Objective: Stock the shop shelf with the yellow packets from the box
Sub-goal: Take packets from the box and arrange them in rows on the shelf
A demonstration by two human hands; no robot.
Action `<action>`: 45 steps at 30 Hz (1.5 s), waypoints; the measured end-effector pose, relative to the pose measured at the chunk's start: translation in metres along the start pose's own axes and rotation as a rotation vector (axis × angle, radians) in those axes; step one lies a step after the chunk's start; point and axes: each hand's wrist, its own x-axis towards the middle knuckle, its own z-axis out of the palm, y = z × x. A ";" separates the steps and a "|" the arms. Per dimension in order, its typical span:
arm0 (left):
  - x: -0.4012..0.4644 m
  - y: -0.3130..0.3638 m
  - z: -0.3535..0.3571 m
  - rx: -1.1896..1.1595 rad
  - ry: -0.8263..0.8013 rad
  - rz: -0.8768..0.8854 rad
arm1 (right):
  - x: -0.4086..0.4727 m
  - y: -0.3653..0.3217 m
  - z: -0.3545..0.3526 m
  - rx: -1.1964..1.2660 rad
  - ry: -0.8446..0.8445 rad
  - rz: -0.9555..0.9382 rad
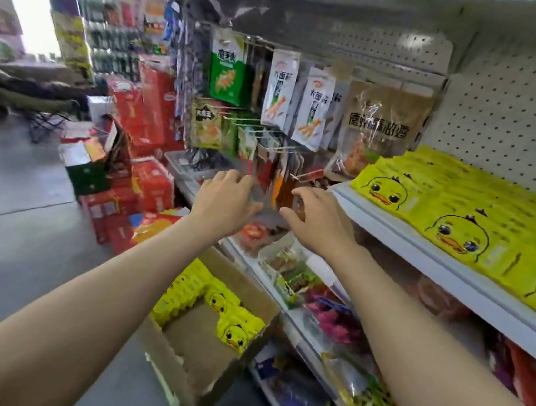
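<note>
Yellow duck-face packets point(460, 219) lie in overlapping rows on the white shop shelf point(416, 251) at the right. Below, on the floor, an open cardboard box point(201, 377) holds more of the yellow packets point(237, 330) along its far and left sides. Both arms are stretched out above the box. My left hand point(226, 201) and my right hand point(318, 222) hover side by side in front of the hanging snack packets, left of the shelf's end. Their fingers are loosely curved, and I see no yellow packet in either. The area between the hands is blurred.
Hanging snack packets point(283, 93) fill pegs on the pegboard ahead. Lower shelves point(305, 329) carry mixed snack bags. Red cartons point(148, 120) are stacked on the floor to the left, beside the grey aisle floor point(16, 205). A folding chair point(35, 103) stands far left.
</note>
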 end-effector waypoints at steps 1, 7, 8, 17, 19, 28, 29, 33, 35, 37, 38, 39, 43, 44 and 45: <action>0.006 -0.011 0.010 0.002 -0.011 -0.017 | 0.012 -0.001 0.014 0.013 -0.019 -0.010; 0.047 -0.074 0.090 -0.001 -0.158 -0.094 | 0.084 0.008 0.114 0.063 -0.181 -0.003; 0.052 -0.083 0.107 -0.014 -0.189 -0.115 | 0.094 0.010 0.134 0.066 -0.220 0.013; 0.037 -0.145 0.272 -0.158 -0.547 -0.217 | 0.104 0.047 0.310 0.140 -0.692 0.212; 0.026 -0.154 0.309 -0.213 -0.654 -0.243 | 0.089 0.055 0.342 0.218 -0.791 0.294; -0.017 -0.189 0.456 -0.343 -0.901 -0.286 | 0.029 0.079 0.480 0.384 -0.946 0.696; -0.019 -0.194 0.468 -0.354 -0.912 -0.285 | 0.026 0.080 0.490 0.392 -0.931 0.721; -0.022 -0.211 0.508 -0.411 -0.914 -0.240 | 0.014 0.083 0.522 0.349 -0.835 0.780; -0.017 -0.216 0.521 -0.429 -0.854 -0.180 | 0.009 0.081 0.534 0.329 -0.774 0.788; -0.010 -0.220 0.532 -0.433 -0.809 -0.117 | 0.003 0.078 0.546 0.307 -0.743 0.786; -0.008 -0.222 0.538 -0.430 -0.798 -0.097 | 0.000 0.077 0.552 0.300 -0.747 0.784; -0.006 -0.224 0.543 -0.428 -0.799 -0.087 | -0.003 0.076 0.557 0.302 -0.755 0.791; -0.005 -0.233 0.559 -0.451 -0.857 -0.070 | -0.012 0.073 0.574 0.338 -0.798 0.913; -0.005 -0.236 0.561 -0.472 -0.860 -0.067 | -0.014 0.072 0.578 0.356 -0.805 0.942; -0.004 -0.238 0.562 -0.499 -0.857 -0.062 | -0.017 0.070 0.581 0.376 -0.812 0.967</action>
